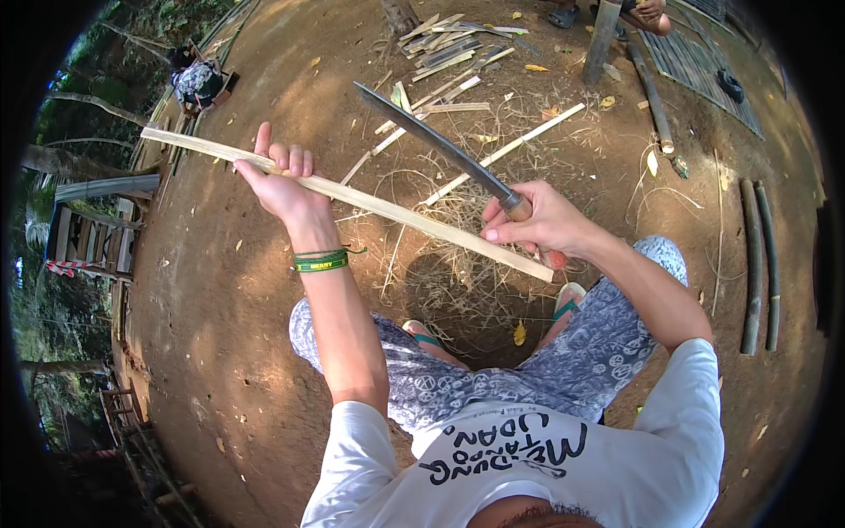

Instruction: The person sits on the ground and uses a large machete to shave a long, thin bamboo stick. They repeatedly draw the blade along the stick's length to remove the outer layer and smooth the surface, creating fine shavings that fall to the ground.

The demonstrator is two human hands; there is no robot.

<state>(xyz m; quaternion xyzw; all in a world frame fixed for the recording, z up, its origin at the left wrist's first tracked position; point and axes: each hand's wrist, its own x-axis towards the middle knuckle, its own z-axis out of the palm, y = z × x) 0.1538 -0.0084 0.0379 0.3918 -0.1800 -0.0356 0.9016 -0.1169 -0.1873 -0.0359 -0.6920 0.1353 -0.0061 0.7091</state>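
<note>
A long, pale split-bamboo strip [396, 211] slants across in front of me, its far end up to the left. My left hand [289, 180] is closed round it left of the middle, thumb underneath and one finger raised. My right hand [550, 218] grips a machete [431, 141] by its wooden handle, the dark blade pointing up and to the left above the strip. Fingertips of that hand also lie against the strip near its lower right end. Thin bamboo shavings [453, 286] cover the ground below, between my sandalled feet.
A heap of split strips [453, 44] lies ahead by a tree trunk. Another pale strip [506, 154] rests on the soil. To the right are two dark poles [753, 264] and a slatted bamboo mat [700, 70]. Another person's hand [650, 11] shows by a post [603, 40].
</note>
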